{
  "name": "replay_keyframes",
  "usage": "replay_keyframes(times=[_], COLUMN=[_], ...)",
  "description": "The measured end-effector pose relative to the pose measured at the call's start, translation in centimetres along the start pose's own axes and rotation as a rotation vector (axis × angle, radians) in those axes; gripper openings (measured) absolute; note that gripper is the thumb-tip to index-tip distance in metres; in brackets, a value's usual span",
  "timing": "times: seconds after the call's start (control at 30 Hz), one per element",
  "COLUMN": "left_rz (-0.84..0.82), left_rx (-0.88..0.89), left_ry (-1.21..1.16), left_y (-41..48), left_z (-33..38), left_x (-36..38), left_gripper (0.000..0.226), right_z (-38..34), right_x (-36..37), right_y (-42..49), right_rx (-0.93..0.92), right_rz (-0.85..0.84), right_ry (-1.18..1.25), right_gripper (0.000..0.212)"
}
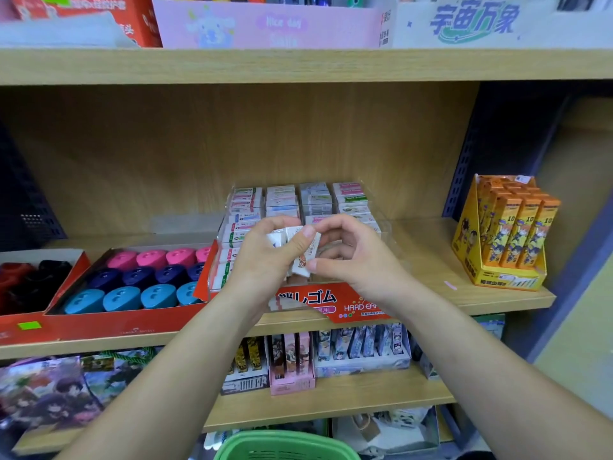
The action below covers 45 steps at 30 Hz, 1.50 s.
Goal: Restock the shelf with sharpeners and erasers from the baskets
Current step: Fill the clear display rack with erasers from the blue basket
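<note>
Both hands meet in front of the clear eraser display case (388, 232) on the middle shelf. My left hand (265, 257) grips a small bunch of white erasers (278, 240). My right hand (351, 257) pinches one white eraser (306, 262) between thumb and forefinger, right beside the bunch. Rows of boxed erasers (298, 200) fill the back of the case. To the left, a red tray (132, 323) holds pink, navy and blue sharpeners (139, 277). A green basket (285, 446) shows at the bottom edge.
A second red tray (71, 273) with red and black sharpeners sits at far left. An orange display box (507, 234) stands at the shelf's right end. Card packs fill the lower shelf (331, 400). A pink box (265, 24) sits on the upper shelf.
</note>
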<state>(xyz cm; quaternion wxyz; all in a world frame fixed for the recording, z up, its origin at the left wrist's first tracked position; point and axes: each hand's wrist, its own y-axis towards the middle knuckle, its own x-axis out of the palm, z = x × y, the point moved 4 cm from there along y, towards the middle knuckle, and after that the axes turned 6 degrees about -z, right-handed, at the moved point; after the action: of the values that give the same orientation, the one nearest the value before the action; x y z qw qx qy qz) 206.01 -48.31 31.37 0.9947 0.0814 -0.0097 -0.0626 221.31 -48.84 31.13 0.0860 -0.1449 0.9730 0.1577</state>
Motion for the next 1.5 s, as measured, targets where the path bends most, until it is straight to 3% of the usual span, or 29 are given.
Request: replay_keyframes(times=[0.1, 0.17, 0.33, 0.47, 0.67, 0.87, 1.07, 1.27, 1.5], left_rz=[-0.002, -0.01, -0.005, 0.011, -0.009, -0.03, -0.039, -0.046, -0.048], left_rx=[-0.01, -0.018, -0.024, -0.041, -0.091, -0.08, -0.045, -0.039, -0.052], left_ry=[-0.005, -0.007, 0.038, 0.018, 0.042, 0.13, 0.163, 0.177, 0.182], left_y=[-0.1, 0.1, 0.5, 0.7, 0.8, 0.5, 0.3, 0.2, 0.3], left_z=[0.0, -0.4, -0.6, -0.6, -0.5, 0.1, 0.1, 0.0, -0.1], left_x=[0.0, -0.1, -0.1, -0.6, -1.8, -2.0, -2.0, -2.2, -2.3], left_gripper=[0.049, 0.035, 0.031, 0.025, 0.022, 0.019, 0.021, 0.02, 0.019], right_z=[0.4, 0.4, -0.2, -0.8, -0.7, -0.3, 1.3, 1.3, 1.9], right_x=[-0.2, -0.4, -0.7, -3.1, -8.6, -9.8, -8.9, -9.0, -8.7], right_y=[0.0, 0.0, -0.1, 0.0, 0.2, 1.0, 1.8, 2.1, 2.1], right_rx=[0.032, 0.038, 0.031, 0.118, 0.147, 0.184, 0.194, 0.235, 0.214], right_rz=[0.046, 0.046, -0.052, 0.022, 0.192, 0.092, 0.108, 0.008, 0.165], right_ry=[0.08, 0.108, 0.014, -0.008, -0.448, -0.856, -0.97, -1.116, -1.097], right_gripper=[0.034, 0.03, 0.028, 0.022, 0.005, 0.008, 0.008, 0.008, 0.006])
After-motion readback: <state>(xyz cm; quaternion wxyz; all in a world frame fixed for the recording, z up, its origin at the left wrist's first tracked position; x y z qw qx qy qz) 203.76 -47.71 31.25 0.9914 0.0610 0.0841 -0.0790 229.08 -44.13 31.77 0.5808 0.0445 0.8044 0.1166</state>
